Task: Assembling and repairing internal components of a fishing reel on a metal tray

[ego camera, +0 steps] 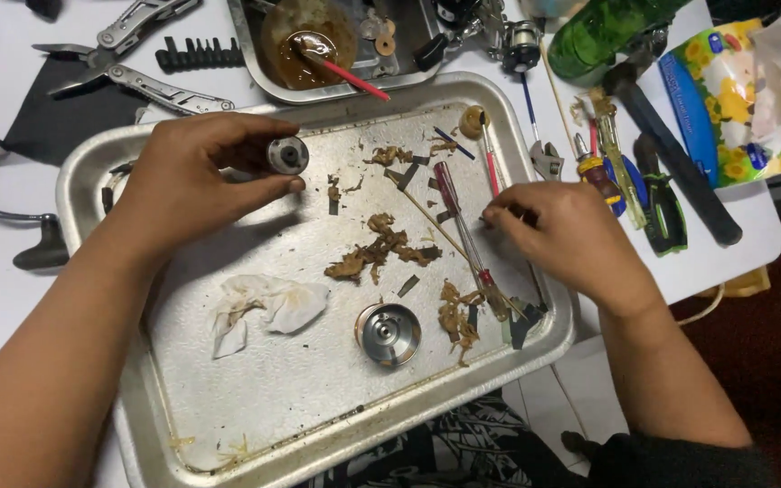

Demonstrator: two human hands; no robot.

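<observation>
My left hand (pixel 193 176) holds a small round grey metal part (pixel 287 154) between thumb and fingers, above the upper left of a large metal tray (pixel 255 389). My right hand (pixel 560 230) rests on the tray's right side, its fingertips pinched at a small dark bit near a red-handled screwdriver (pixel 465 230) and a thin wooden stick (pixel 431 224). A shiny metal spool (pixel 388 333) stands in the tray's lower middle. Brown greasy scraps (pixel 380 251) are scattered around the tray's centre. What the right fingertips pinch is too small to tell.
A crumpled stained tissue (pixel 264 307) lies in the tray. Behind it sit a smaller tray with a brown grease cup (pixel 309 41), multi-tool pliers (pixel 133 63) and a bit strip (pixel 199 54). Screwdrivers (pixel 612 167), a hammer (pixel 675 154), a green bottle (pixel 603 32) and a tissue pack (pixel 734 99) crowd the right.
</observation>
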